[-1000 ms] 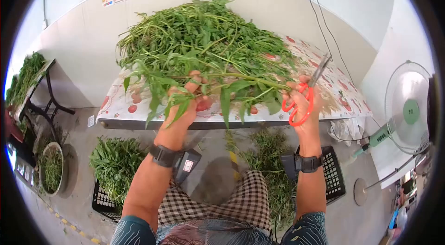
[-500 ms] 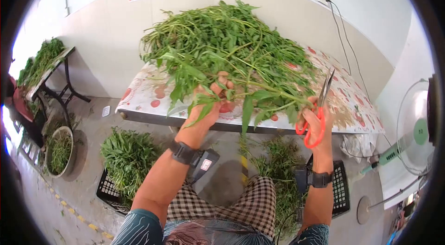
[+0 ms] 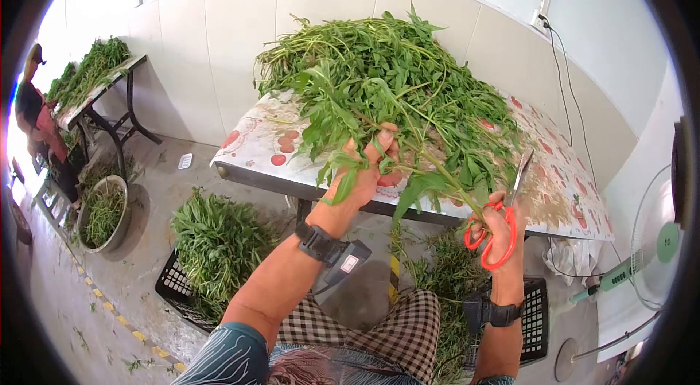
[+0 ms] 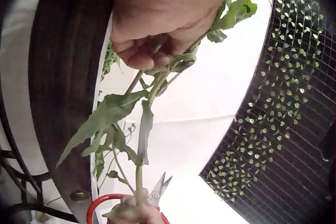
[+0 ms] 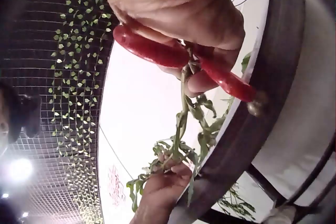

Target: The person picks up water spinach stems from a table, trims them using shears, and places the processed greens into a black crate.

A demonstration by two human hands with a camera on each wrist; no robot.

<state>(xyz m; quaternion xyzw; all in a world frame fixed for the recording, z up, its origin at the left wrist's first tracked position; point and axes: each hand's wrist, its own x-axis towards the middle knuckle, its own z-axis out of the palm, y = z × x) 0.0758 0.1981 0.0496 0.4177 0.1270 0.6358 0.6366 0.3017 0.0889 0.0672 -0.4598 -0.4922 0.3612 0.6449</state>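
Note:
A long leafy green stem stretches between both hands over the table's front edge. My left hand pinches its leafy part between thumb and fingers, with leaves spreading around the knuckles. At the stem's thick lower end, my right hand grips it together with red-handled scissors. The scissor blades point up and away, apart from the stem. In the right wrist view the red handles lie under the palm, and the stem comes out between the fingers. Behind the hands a big heap of stems covers much of the table.
The table has a fruit-patterned cover. Below stand a black crate heaped with greens and another crate at right. A fan stands at the right. At far left are a basin, a second table and a person.
The head view has turned left, bringing the other person into sight. Both hands keep hold of the stem, which now slants down more steeply to the right hand.

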